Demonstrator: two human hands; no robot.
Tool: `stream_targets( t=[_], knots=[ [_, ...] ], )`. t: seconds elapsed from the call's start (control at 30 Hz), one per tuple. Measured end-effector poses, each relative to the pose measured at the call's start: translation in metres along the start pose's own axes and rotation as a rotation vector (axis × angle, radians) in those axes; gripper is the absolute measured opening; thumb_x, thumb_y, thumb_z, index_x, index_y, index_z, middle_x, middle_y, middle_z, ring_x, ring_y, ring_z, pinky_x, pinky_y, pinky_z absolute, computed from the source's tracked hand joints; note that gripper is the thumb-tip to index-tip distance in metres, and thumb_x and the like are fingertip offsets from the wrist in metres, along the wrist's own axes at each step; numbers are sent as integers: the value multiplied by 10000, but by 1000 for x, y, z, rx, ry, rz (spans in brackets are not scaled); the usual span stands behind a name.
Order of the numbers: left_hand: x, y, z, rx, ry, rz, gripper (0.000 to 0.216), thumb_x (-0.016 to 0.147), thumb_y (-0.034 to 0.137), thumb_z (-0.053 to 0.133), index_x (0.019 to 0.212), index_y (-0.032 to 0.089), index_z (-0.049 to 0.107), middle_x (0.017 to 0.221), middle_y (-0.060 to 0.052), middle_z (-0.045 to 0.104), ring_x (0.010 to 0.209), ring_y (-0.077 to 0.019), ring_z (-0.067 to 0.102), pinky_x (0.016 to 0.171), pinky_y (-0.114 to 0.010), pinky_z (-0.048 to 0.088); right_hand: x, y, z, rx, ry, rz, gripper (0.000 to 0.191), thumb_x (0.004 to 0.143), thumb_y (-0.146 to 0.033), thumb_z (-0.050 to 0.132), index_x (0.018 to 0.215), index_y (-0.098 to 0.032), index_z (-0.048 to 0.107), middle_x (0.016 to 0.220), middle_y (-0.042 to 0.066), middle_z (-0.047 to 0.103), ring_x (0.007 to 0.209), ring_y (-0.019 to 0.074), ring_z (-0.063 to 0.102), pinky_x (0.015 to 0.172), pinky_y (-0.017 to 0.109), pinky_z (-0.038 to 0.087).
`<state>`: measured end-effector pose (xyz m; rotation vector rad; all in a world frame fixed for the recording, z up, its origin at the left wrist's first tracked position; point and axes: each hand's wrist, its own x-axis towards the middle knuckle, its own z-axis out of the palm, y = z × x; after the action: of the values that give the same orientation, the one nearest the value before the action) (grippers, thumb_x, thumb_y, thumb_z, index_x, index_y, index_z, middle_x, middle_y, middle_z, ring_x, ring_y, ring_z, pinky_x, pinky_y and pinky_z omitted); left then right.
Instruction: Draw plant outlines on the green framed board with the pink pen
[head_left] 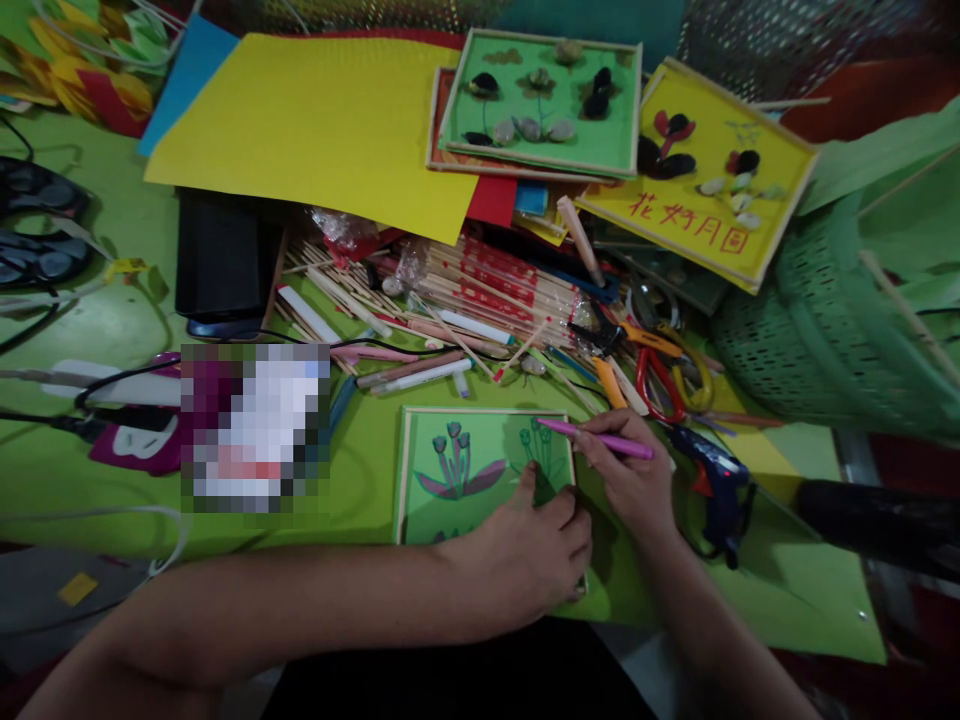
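I'm watching a green picture (489, 440) lying flat in a pale stick frame, showing flowers with purple leaves on its left side and thin outlined blooms on its right. A slim pink pen (624, 445) is slanting across the picture's right edge, tip pointing at those blooms.

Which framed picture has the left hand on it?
The front green one, under the left hand; the other framed pictures lie farther back, no hand on them.

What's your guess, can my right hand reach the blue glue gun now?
Likely yes: the blue glue gun lies close beside your right hand with nothing large between, though that hand holds a pink-purple marker it might need to put down.
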<state>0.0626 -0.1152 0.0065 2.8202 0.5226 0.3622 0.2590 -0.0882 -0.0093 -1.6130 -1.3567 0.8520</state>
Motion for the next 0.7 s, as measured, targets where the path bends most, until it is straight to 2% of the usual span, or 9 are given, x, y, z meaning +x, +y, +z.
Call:
stream_targets(
  t=[0.27, 0.4, 0.7],
  knots=[
    [0, 0, 1, 5, 24, 12, 393, 1020, 446, 566, 1251, 156, 699, 1284, -90, 673, 1250, -292, 529, 1016, -562, 475, 1, -3, 2, 16, 7, -2, 172, 861, -378, 785, 841, -238, 687, 709, -7, 643, 599, 158, 584, 541, 275, 477],
    [0, 0, 2, -1, -5, 5, 391, 1036, 432, 536, 1278, 162, 684, 1321, -88, 660, 1272, -292, 516, 1016, -582, 476, 0, -3, 1, 13, 4, -13, 163, 864, -365, 781, 834, -237, 685, 708, -8, 643, 609, 159, 589, 545, 270, 481],
    [0, 1, 0, 13, -1, 11, 414, 1010, 463, 585, 1277, 166, 692, 1312, -90, 667, 1269, -290, 525, 1006, -559, 485, -1, -3, 1, 45, 10, -12, 137, 865, -321, 782, 837, -237, 678, 674, -25, 624, 566, 137, 550, 522, 251, 453]
  ],
)
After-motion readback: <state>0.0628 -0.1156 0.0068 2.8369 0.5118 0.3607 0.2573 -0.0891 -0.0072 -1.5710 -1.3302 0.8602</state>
